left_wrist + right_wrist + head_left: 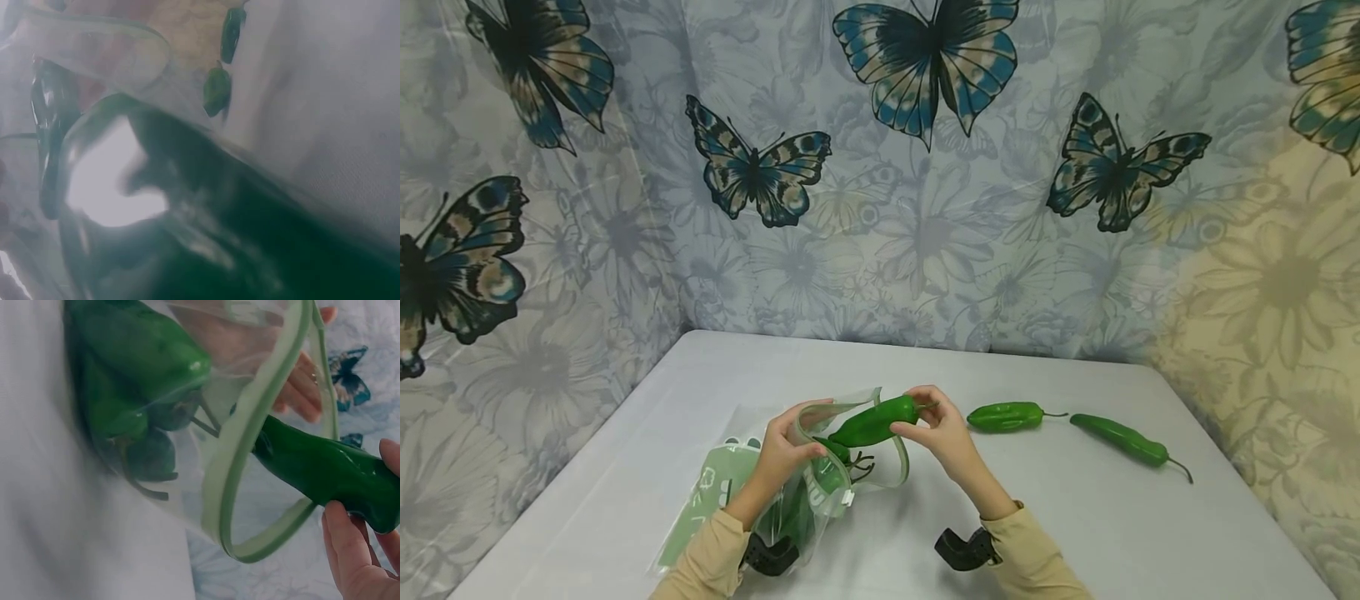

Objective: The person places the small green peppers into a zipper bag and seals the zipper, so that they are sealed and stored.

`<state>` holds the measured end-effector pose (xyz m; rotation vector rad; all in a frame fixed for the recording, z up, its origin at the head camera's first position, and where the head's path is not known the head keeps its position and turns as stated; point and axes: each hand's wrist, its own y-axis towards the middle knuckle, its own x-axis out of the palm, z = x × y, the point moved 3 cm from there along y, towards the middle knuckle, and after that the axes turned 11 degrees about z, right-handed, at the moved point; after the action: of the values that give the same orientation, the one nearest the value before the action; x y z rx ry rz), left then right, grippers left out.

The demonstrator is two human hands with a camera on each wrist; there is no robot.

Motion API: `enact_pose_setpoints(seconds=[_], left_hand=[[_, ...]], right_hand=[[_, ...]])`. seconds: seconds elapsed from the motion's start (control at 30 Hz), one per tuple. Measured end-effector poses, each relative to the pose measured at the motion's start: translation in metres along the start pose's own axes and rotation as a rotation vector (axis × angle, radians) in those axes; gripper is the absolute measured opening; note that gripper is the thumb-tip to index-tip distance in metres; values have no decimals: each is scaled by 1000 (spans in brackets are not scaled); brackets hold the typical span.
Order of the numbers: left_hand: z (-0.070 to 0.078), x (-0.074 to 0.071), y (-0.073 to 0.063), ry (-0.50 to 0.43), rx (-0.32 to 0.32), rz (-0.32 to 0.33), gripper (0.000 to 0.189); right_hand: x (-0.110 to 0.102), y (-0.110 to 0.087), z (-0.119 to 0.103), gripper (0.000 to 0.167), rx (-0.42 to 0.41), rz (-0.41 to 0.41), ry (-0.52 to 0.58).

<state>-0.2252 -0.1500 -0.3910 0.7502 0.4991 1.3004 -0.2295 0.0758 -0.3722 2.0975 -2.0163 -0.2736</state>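
My left hand (786,450) grips the rim of a clear plastic zip bag (219,487) with a pale green edge, its mouth spread wide. Between the fingers and thumb of my right hand (947,437) is a green pepper (874,423), held near its stem end. The pepper's tip points left and reaches into the bag's mouth. Several green peppers (150,356) lie inside the bag, their stems towards the opening. Part of the left hand shows through the plastic in the right wrist view. In the left wrist view a large blurred pepper (206,206) fills the foreground.
Two more green peppers, one shorter (1006,417) and one longer (1120,437), lie on the white table (1075,533) to the right. Flat clear plastic with a light green print (715,483) lies at the left. Butterfly-patterned cloth (925,275) hangs behind the table.
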Motion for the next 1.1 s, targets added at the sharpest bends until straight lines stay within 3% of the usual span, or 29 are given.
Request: enact_pose_setpoints(seconds=[0.23, 0.5, 0.83, 1.1], left_hand=[[11, 4, 2, 0, -35, 14, 71], [6, 3, -1, -17, -34, -2, 69], [3, 2, -2, 4, -3, 8, 68], [8, 3, -2, 50, -40, 14, 71]], right_hand=[[13, -8, -16, 39, -101, -6, -81], [22, -16, -24, 40, -92, 53, -126], [29, -22, -23, 46, -178, 7, -173], [33, -24, -24, 42, -250, -28, -232]])
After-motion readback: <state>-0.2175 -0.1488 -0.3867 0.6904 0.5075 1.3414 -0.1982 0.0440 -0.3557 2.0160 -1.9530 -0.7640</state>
